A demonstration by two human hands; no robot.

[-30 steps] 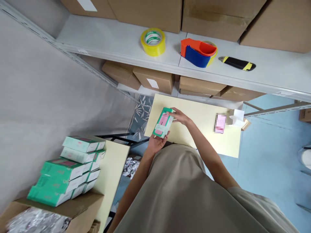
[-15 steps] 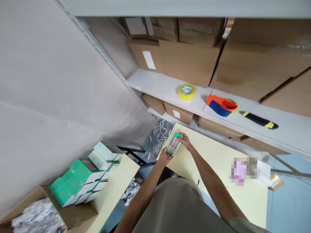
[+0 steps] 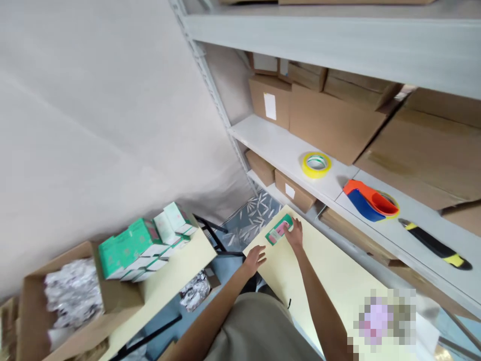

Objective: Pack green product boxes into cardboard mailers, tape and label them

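A small green box with a pink panel (image 3: 278, 231) lies flat at the far left corner of the pale yellow table (image 3: 330, 281). My right hand (image 3: 295, 234) rests on the box's near right end, fingers over it. My left hand (image 3: 255, 259) hovers over the table's left edge a little nearer to me, fingers spread, holding nothing. A stack of similar green boxes (image 3: 145, 242) stands on a second yellow table (image 3: 169, 283) to my left.
A cardboard carton of silver packets (image 3: 71, 296) sits at the far left. The grey shelf (image 3: 300, 165) holds a yellow tape roll (image 3: 316, 164), an orange and blue tape dispenser (image 3: 370, 200), a black and yellow cutter (image 3: 436, 244) and brown cartons (image 3: 330, 118).
The green box went from being held in both hands above the table to lying flat at its corner. My left hand came off it. The view tilted upward.
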